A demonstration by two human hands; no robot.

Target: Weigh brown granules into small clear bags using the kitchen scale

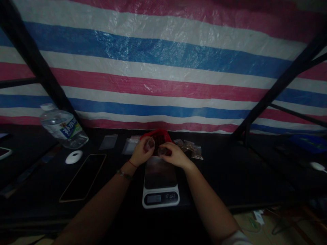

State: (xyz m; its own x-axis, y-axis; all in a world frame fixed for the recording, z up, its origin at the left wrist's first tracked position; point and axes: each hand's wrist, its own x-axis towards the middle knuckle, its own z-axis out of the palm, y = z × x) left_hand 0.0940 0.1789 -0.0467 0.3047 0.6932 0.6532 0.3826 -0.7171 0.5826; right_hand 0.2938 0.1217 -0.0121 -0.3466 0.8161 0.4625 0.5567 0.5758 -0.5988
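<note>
My left hand (140, 152) is closed around a small clear plastic cup (150, 144), tilted over the near left side of a red basket (165, 132). Dark small pieces (159, 139) lie inside that basket. Another small clear cup (161, 151) sits between the fingers of my right hand (177, 155), close to the first one; its contents are too dark to make out. Below both hands lies a white kitchen scale (160, 199) with a dark top plate and a lit display.
Several small filled bags (189, 146) lie right of the basket, with clear flat bags (108, 141) to the left. A phone (83, 177), a white oval mouse-like object (74, 157) and a large water bottle (65, 127) stand further left. Striped sheeting (163, 85) hangs behind the black table.
</note>
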